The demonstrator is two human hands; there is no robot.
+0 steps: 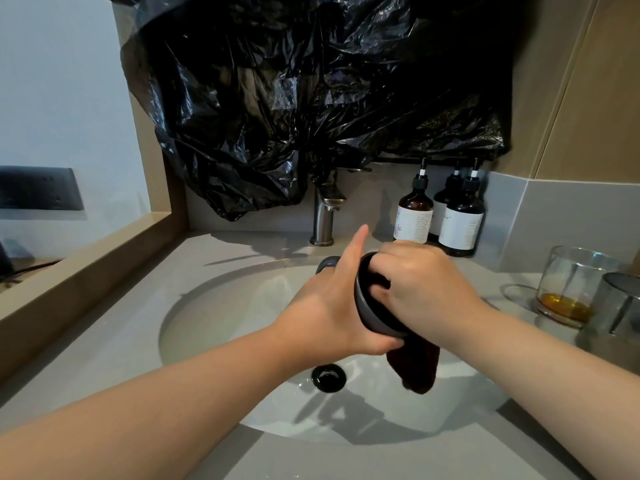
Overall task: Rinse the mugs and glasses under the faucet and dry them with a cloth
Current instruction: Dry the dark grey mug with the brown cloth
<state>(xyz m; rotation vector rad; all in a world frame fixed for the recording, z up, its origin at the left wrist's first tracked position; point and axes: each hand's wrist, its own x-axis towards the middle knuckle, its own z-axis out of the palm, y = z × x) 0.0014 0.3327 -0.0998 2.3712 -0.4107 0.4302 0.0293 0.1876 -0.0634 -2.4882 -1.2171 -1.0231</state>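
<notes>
Over the white sink basin [221, 306] my left hand [332, 303] grips a dark grey mug [372, 313], tilted with its mouth facing right. My right hand [422, 285] has its fingers curled into the mug's mouth, pressing a dark brown cloth [415, 368] inside; the cloth's loose end hangs below the mug. The mug's handle [327, 263] pokes out behind my left hand. No water shows at the faucet [325, 209]. A clear glass with amber liquid [571, 289] and another glass [620, 306] stand on the counter at right.
Three dark pump bottles [440, 216] stand behind the basin to the right of the faucet. A black plastic bag [311, 91] covers the wall above. The black drain [328, 377] sits in the basin's middle. A wooden ledge [86, 261] borders the left counter.
</notes>
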